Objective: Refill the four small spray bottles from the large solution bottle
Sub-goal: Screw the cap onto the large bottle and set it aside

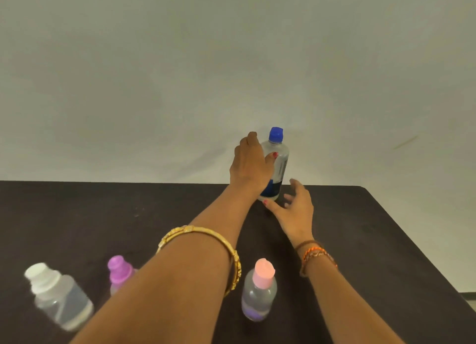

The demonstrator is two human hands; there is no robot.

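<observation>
The large clear solution bottle (279, 161), with a blue cap and dark label, stands upright near the table's far edge. My left hand (251, 163) grips its side, the thumb lying across the front. Just right of the bottle's base, my right hand (296, 207) hovers with fingers spread and holds nothing. Close to me stand three small clear bottles: one white-capped (60, 302) at the left, one purple-capped (118, 267) partly behind my left forearm, and one pink-capped (260, 292) between my arms. A fourth small bottle is not visible.
The dark brown table (373, 240) ends at a rounded far right corner, and its right edge runs diagonally toward me. A plain pale wall rises directly behind the far edge.
</observation>
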